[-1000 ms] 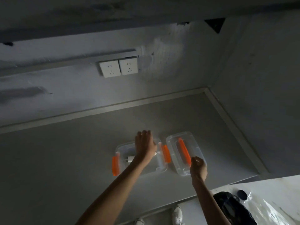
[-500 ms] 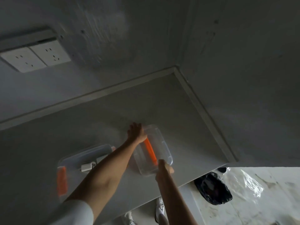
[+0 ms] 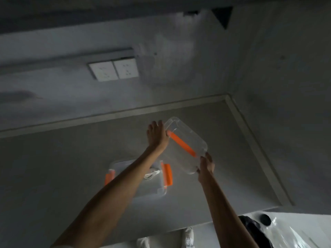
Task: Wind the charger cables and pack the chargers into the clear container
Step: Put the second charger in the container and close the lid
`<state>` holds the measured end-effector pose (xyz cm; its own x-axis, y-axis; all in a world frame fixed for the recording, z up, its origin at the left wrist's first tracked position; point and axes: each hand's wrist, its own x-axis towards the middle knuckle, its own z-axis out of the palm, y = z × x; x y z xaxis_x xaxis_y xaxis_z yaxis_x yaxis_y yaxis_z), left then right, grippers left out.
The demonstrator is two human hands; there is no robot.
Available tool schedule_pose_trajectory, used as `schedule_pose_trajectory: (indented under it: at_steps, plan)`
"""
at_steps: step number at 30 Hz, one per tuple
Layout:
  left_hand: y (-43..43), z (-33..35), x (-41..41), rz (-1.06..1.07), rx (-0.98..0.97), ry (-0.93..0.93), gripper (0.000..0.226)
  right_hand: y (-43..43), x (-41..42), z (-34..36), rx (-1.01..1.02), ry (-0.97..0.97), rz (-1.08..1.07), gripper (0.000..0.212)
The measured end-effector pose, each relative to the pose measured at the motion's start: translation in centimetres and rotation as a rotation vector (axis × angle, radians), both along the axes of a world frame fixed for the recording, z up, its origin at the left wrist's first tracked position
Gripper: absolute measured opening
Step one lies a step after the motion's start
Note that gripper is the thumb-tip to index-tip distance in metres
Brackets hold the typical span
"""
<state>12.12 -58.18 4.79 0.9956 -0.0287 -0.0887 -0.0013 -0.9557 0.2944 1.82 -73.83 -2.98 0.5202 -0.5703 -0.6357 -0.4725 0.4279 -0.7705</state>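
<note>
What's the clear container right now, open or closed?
Open: the left hand and right hand hold its lid off to the side; the container sits uncovered, white charger visible inside.

The left hand has left the clear container and now holds the far end of the lid. The right hand grips its near end. The lid, which lay flat beside the container, now sits tilted beyond the container's right side.

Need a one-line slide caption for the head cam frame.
Left hand and right hand hold the orange-handled clear lid beside the open clear container, a white charger inside.
</note>
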Motion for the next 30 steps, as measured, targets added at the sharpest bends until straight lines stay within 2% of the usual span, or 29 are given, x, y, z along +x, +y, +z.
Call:
schedule_pose_trajectory:
  at_steps: [2, 5, 9, 11, 16, 20, 30]
  plan:
    - [6.0, 3.1, 0.5, 0.127, -0.151, -0.004, 0.054, 3.3, 2.4, 2.4, -0.071, -0.095, 0.141, 0.046]
    - [14.4, 6.3, -0.2, 0.295, -0.388, -0.019, 0.053, 8.4, 4.9, 5.3, -0.241, -0.209, 0.339, 0.041]
    - [22.2, 6.5, -5.1, 0.387, -0.446, 0.026, 0.052, 14.2, 4.1, 6.9, -0.599, -0.211, 0.582, 0.040]
    - [24.0, 5.1, -8.3, 0.393, -0.454, 0.043, 0.049, 15.5, 1.8, 6.6, -0.690, -0.201, 0.636, 0.041]
    - [23.9, 0.7, -15.9, 0.422, -0.516, 0.060, 0.044, 14.7, -4.9, 3.9, -0.892, -0.301, 0.678, 0.035]
    - [22.0, -1.3, -17.9, 0.400, -0.468, 0.149, 0.029, 13.3, -6.6, 2.9, -1.045, -0.291, 0.769, 0.038]
    - [20.4, -3.7, -17.0, 0.521, -0.464, 0.147, 0.026, 12.9, -6.0, 2.2, -1.056, -0.226, 0.881, 0.042]
